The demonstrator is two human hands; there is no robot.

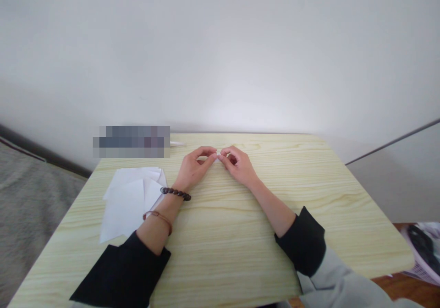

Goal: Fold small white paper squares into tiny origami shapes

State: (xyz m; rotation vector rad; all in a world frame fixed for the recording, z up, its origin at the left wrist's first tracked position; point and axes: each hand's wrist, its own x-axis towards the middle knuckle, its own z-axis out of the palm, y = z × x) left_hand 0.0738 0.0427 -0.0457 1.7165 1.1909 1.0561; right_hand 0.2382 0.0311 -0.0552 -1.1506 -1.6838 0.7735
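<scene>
Near the far middle of the table, my left hand (pixel 197 163) and my right hand (pixel 237 162) meet at their fingertips. Thumb and fingers of each are pinched on a small white piece of paper (pixel 217 158), mostly hidden by the fingertips. Its shape is too small to make out. Beside my left wrist lies a loose pile of white paper sheets (pixel 123 207), overlapping at different angles; my left forearm covers its right edge. A dark bead bracelet (pixel 177 192) and a thin brown band (pixel 158 214) are on my left wrist.
The light wood-grain table (pixel 220 253) backs onto a white wall (pixel 220 60). A blurred-out dark object (pixel 132 142) stands at the back left, with a thin white stick-like thing (pixel 178 143) beside it. A pink basket (pixel 421 269) sits at the lower right, off the table.
</scene>
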